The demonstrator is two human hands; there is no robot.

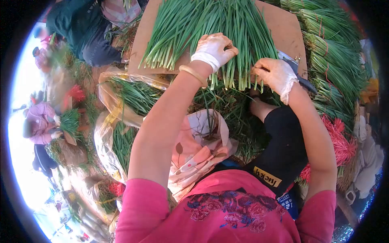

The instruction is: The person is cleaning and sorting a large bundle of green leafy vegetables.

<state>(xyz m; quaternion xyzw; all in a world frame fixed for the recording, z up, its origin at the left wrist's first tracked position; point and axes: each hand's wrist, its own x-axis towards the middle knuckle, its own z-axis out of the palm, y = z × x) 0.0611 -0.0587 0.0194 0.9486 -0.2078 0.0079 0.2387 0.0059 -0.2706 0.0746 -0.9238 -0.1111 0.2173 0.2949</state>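
Outdoors, leaf-strewn ground (227,109) carries a cardboard sheet (283,28) serving as tabletop, with tied bundles (332,52) stacked to its right. Across it lies the loose chive bunch (210,20), cut ends nearest. The left hand (214,50) has its grip closed over those stalks; the right hand (275,75) pinches ends beside it. Light, limp and easily bruised, I'd judge: gather near the firmer ends.

A brown cardboard sheet (283,28) on the ground carries loose chives (210,24), whose cut ends overhang its near edge. Tied bundles (328,48) lie stacked just past its right edge.
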